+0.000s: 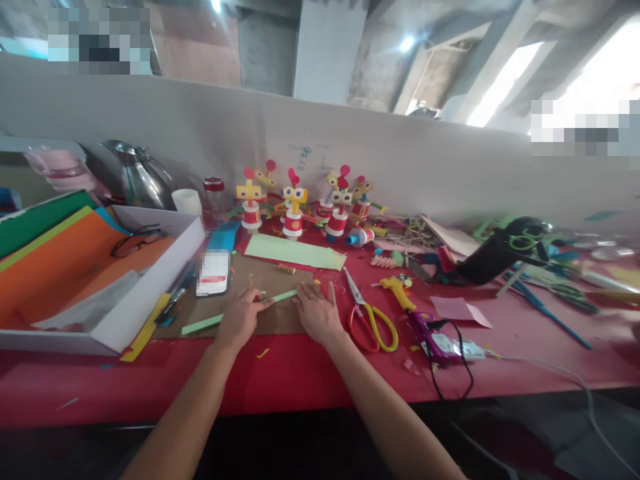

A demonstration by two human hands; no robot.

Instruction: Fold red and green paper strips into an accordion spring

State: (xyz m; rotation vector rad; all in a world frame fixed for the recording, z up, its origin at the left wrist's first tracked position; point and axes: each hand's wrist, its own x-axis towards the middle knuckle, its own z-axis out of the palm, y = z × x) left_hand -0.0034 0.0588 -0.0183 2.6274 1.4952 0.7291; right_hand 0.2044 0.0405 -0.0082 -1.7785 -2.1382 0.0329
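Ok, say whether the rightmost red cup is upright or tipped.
Tipped: the red cup lies on its side, its blue tube pointing left rather than up.

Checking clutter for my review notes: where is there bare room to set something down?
Fairly bare, scraps aside: the red tabletop between cardboard and near edge, though both arms cross it; and the patch between pink paper and blue stick. Crowded: the back, with paper figures and loose sticks.

green strip (201, 325) partly hidden, apparently under left hand (243, 319)
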